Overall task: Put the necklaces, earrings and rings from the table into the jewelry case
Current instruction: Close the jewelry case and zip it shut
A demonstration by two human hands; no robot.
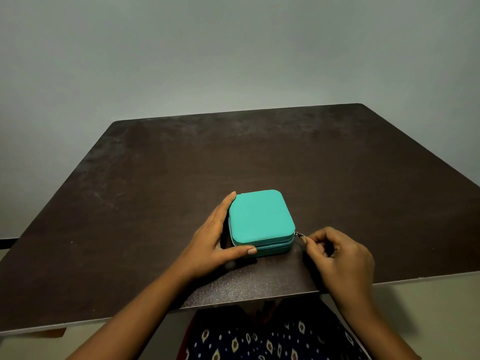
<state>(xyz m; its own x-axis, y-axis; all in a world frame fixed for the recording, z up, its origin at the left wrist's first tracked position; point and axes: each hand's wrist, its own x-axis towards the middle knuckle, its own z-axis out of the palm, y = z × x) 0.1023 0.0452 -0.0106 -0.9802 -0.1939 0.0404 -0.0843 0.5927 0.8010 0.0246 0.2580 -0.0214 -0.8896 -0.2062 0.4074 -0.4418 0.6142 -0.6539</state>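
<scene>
A square teal jewelry case (261,219) lies closed on the dark table (181,165), near its front edge. My left hand (218,240) cups the case's left side, fingers along the far left corner and thumb pressed on the front wall. My right hand (337,255) is at the case's front right corner, with thumb and forefinger pinched on the small metal zipper pull (300,235). No necklaces, earrings or rings are visible on the table.
The dark brown table stands against a plain pale wall (233,48). Its front edge (233,305) runs just above my lap, where patterned dark fabric (272,339) shows.
</scene>
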